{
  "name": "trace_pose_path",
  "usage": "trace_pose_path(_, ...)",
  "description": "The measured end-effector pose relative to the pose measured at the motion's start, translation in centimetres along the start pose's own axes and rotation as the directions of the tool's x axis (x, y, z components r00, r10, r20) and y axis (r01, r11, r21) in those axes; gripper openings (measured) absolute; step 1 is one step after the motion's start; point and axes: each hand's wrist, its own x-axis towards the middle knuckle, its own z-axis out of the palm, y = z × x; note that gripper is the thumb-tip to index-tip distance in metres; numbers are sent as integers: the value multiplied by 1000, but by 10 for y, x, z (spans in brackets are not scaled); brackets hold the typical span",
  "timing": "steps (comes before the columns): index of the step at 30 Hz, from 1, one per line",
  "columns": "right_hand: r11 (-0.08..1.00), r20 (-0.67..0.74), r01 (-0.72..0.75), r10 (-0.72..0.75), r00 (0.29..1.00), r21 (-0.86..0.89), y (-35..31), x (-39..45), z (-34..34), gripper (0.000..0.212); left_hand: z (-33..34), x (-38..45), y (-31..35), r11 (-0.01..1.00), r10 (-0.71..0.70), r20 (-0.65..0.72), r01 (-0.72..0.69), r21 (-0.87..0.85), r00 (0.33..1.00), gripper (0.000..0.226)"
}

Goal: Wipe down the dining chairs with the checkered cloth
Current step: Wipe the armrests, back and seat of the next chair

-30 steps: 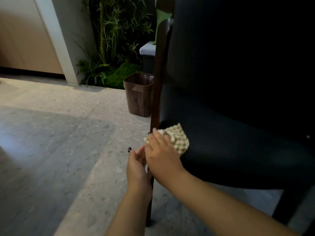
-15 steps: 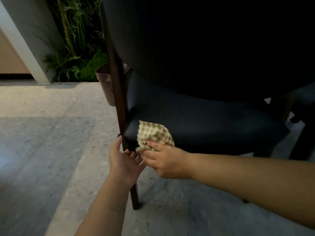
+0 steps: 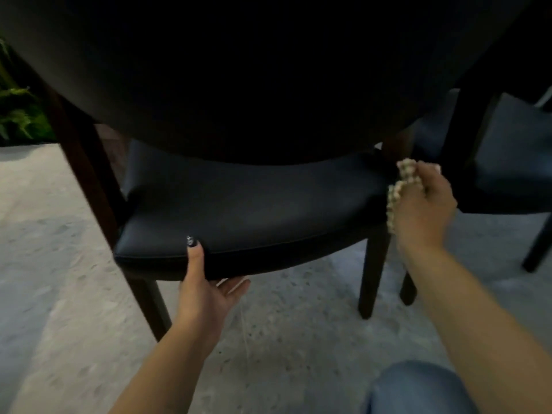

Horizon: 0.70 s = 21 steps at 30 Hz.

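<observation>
A dark upholstered dining chair [image 3: 254, 204] with brown wooden legs fills the middle of the view, its back looming black above the seat. My left hand [image 3: 206, 285] grips the seat's front edge, thumb on top, fingers under the rim. My right hand [image 3: 424, 204] holds the bunched checkered cloth [image 3: 397, 189] against the seat's right end, next to the right rear leg. Most of the cloth is hidden behind that hand.
A second dark chair [image 3: 507, 162] stands close on the right, its legs near my right forearm. Green plants [image 3: 15, 115] show at the far left. Speckled stone floor [image 3: 59, 294] spreads below. My knee in blue jeans [image 3: 418, 389] is at the bottom right.
My right hand has carried the cloth from the seat's left corner across to its right end. My left hand moved from the left leg to the seat's front edge. The view shifted right.
</observation>
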Motion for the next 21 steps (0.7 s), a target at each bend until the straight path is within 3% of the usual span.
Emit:
trace_pose_path(2,953,-18,-275,279,960,125,14,28,9,31,-3,4,-3,999,11,18,-12,33,1000,76)
trace_pose_path(4,892,20,-415,418,908,178,25,39,20,29,-7,7,-5,997,17,34,-20,72,999,75)
trace_pose_path(7,863,-18,-463,476,879,201,32,41,27,19,-10,7,-3,993,18,67,-26,117,998,63)
trace_pose_path(10,799,-58,-550,578,814,243,34,36,20,23,-11,5,-2,990,10,75,-21,141,997,68)
trace_pose_path(13,689,1,-634,677,736,351,36,25,17,26,-10,1,1,986,-7,107,-11,164,994,67)
trace_pose_path(17,751,61,-629,631,773,203,29,-13,22,40,-11,-1,4,985,-29,106,10,171,994,89)
trace_pose_path(19,738,89,-660,655,751,141,26,-45,32,39,-11,-2,5,983,-39,92,21,181,995,93)
trace_pose_path(21,657,47,-745,746,665,113,13,-82,45,29,-10,-2,5,981,-46,64,33,192,997,96)
